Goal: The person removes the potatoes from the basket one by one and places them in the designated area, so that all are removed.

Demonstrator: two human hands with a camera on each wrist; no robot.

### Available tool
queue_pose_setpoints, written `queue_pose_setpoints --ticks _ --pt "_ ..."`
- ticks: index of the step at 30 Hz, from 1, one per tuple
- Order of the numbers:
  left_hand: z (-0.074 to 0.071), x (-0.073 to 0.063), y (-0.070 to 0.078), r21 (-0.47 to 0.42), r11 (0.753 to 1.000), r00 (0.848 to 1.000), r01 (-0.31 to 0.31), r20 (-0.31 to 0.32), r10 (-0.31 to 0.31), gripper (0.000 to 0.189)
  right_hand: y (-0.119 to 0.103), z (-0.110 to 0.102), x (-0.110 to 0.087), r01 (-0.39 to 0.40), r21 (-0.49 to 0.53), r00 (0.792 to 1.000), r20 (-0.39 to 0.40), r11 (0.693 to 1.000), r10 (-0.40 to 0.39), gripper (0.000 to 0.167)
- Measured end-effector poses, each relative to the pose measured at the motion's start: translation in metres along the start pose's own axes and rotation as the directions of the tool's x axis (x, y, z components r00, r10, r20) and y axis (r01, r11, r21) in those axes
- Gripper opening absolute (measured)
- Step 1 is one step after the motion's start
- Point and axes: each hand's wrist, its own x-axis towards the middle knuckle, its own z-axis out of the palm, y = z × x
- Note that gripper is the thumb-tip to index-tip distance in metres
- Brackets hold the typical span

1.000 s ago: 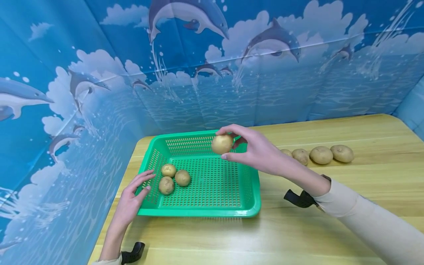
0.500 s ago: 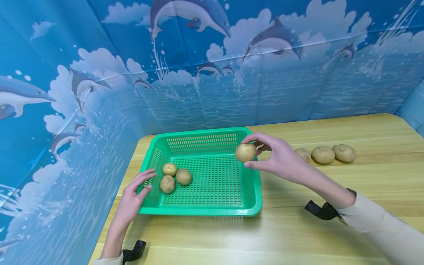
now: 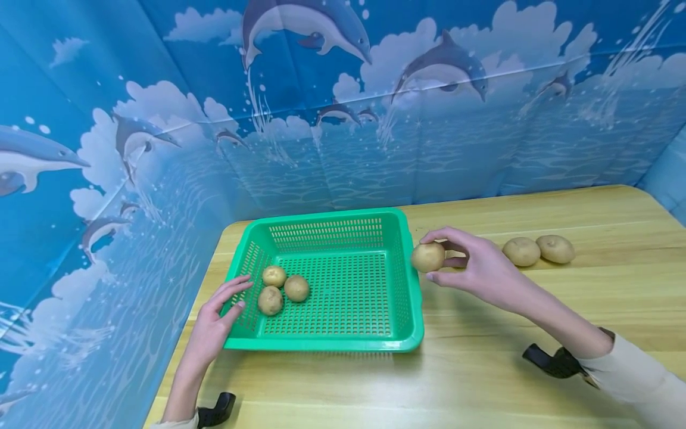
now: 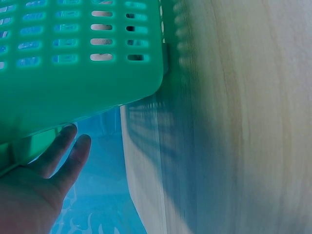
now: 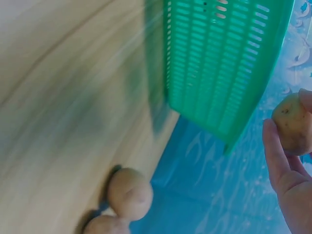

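My right hand [image 3: 479, 268] pinches a round potato [image 3: 428, 257] between thumb and fingertips, just beyond the right rim of the green plastic basket [image 3: 343, 344]. In the right wrist view, the held potato [image 5: 293, 124] shows small dark spots and is raised above the table. My left hand [image 3: 213, 322] rests at the basket's left rim with fingers extended and thumb spread. Seen from the left wrist, two straight fingers [image 4: 73, 158] lie along the outside of the rim. A small cluster of potatoes [image 3: 296, 288] lies in the left part of the basket.
Two potatoes [image 3: 521, 251] sit side by side on the wooden table [image 3: 605, 298], right of my right hand. A blue dolphin-print curtain [image 3: 343, 155] hangs behind the table and along its left side. Black wrist mounts [image 3: 554, 361] stick out from both wrists.
My right hand has carried the potato rightward from over the basket to outside its right rim. It now hides some of the row of potatoes. The left hand and basket stay put.
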Motion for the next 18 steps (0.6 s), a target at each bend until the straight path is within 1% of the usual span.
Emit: queue_pose_setpoints --ticks 2,4,8,14,18 --pt "0.0 0.0 0.0 0.001 1.0 1.0 -0.001 -0.002 0.001 0.037 0.004 -0.003 -0.004 -0.001 0.004 1.0 0.001 1.0 0.001 0.048" --pt "0.0 -0.001 0.0 0.003 1.0 1.0 -0.003 -0.001 0.003 0.037 0.008 -0.005 -0.007 0.005 -0.018 1.0 -0.005 1.0 -0.005 0.049" --pt "0.0 -0.001 0.0 0.001 1.0 1.0 -0.004 0.003 0.004 0.036 0.019 -0.009 -0.012 0.015 -0.093 1.0 -0.007 0.996 -0.015 0.048" --pt "0.0 -0.001 -0.001 0.003 1.0 1.0 -0.012 -0.004 0.012 0.036 0.036 -0.014 -0.019 0.015 -0.228 1.0 -0.002 0.974 -0.016 0.049" --pt "0.0 0.0 -0.001 0.004 1.0 1.0 -0.017 -0.005 0.017 0.036 0.047 -0.016 -0.024 0.031 -0.259 1.0 0.002 0.965 -0.032 0.05"
